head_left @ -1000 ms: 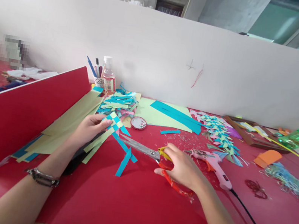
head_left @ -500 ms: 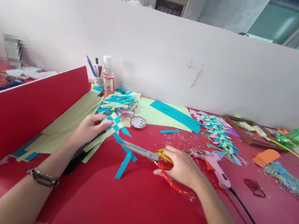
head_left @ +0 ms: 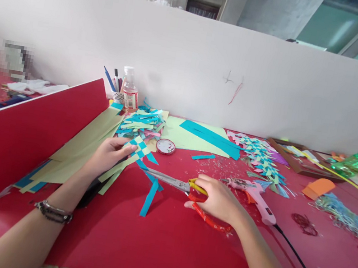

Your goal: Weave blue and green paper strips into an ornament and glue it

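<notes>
Pinched between the fingers of my left hand [head_left: 112, 155] is a woven paper piece [head_left: 139, 148] in blue and pale yellow checks, with loose strip ends fanning out to the right. My right hand [head_left: 218, 198] grips scissors [head_left: 171, 180] by their yellow and red handles. Their blades point left and lie at a blue strip end of the woven piece; whether they are fully closed on it is hard to see. Below the blades, loose blue strips [head_left: 149, 198] rest on the red table. Pale yellow strips [head_left: 112, 178] lie under my left hand.
A pink glue gun [head_left: 257, 199] with a black cord lies right of my right hand. Behind are a round white tin [head_left: 165, 146], a strip pile [head_left: 139, 123], finished woven pieces [head_left: 260, 157] and a bottle [head_left: 131, 91]. A red board [head_left: 34, 137] stands at left.
The woven piece has shifted very slightly right in my left hand. The hanging blue strip end below the blades has moved a little to the right. My right hand is almost still.
</notes>
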Motion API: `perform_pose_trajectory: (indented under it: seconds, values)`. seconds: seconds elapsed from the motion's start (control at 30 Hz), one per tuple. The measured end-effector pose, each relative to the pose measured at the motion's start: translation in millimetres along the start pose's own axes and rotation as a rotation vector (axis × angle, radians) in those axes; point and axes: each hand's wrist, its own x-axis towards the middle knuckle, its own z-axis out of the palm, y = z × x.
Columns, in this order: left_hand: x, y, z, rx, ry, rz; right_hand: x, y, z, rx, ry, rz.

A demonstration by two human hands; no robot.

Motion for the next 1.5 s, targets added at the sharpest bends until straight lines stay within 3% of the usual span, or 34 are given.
perform_pose_trajectory:
  seconds: [0.4, 0.63, 0.8, 0.9, 0.97, 1.07, 1.17, 1.3, 1.4, 1.5]
  values:
    - [1, 0, 1.2, 0.018, 0.022, 0.006, -1, -2, -3, -0.026, 0.006, 0.013]
    - [5, -5, 2.2, -0.006, 0.179, -0.044, 3, 0, 3, -0.021, 0.184, 0.109]
    - [4, -7, 9.5, -0.060, 0.239, 0.008, 6, -4, 7, 0.187, 0.319, 0.157]
    - [0, -4, 16.4, 0.073, 0.278, 0.185, 5, -12, 11, 0.470, 0.292, 0.164]
    - [-5, 0, 22.6, 0.317, 0.289, 0.431, 5, -19, 16, 0.702, 0.213, 0.132]
    - [-15, 12, 35.5, 0.688, 0.178, 0.874, 4, -27, 28, 1.038, 0.101, 0.074]
    - [-26, 25, 50.1, 0.877, 0.086, 1.142, 5, -33, 42, 1.255, 0.048, 0.003]
    - [-34, 33, 64.4, 0.925, 0.095, 1.259, 10, -40, 54, 1.438, 0.117, 0.006]
    - [-35, 32, 70.3, 0.942, 0.069, 1.246, 14, -41, 53, 1.569, 0.241, 0.126]
    - [-34, 27, 71.5, 0.841, -0.056, 1.168, 16, -37, 47, 1.605, 0.308, 0.173]
